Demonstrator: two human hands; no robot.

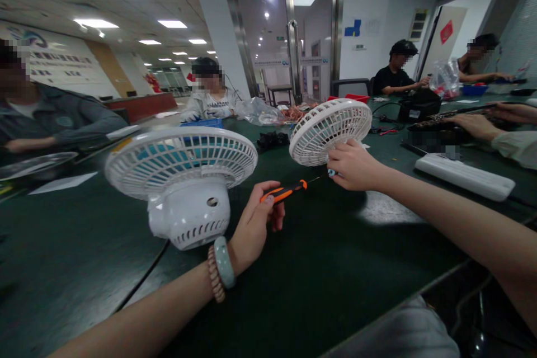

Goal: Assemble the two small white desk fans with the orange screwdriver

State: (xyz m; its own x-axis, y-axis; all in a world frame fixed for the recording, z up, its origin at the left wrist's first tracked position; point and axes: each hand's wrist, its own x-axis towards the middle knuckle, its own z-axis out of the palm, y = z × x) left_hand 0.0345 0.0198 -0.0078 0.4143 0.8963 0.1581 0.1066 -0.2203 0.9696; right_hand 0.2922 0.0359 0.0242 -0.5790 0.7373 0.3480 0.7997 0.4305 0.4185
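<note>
Fingers of the left hand (254, 226) are closed on the orange-and-black handle of a screwdriver (282, 193), thumb on its near side. Its long axis runs nearly level, rising slightly to the right and far, with the thin shaft pointing toward the right hand (356, 168). The shaft ends close by those fingers; whether it touches anything is too small to tell. The right fingers are closed at the near underside of the right fan (321, 137), its white grille tilted; that fan lies to the right and far of the left fingers, and the right hand is the nearer to it. A small pale-blue thing (331, 172) shows by the right fingertips. Left of the screwdriver is the left fan (188, 210), its cage above a rounded housing, a black cable (145, 278) trailing near across the green table (306, 285). Farther right lies a white power strip (465, 176).
</note>
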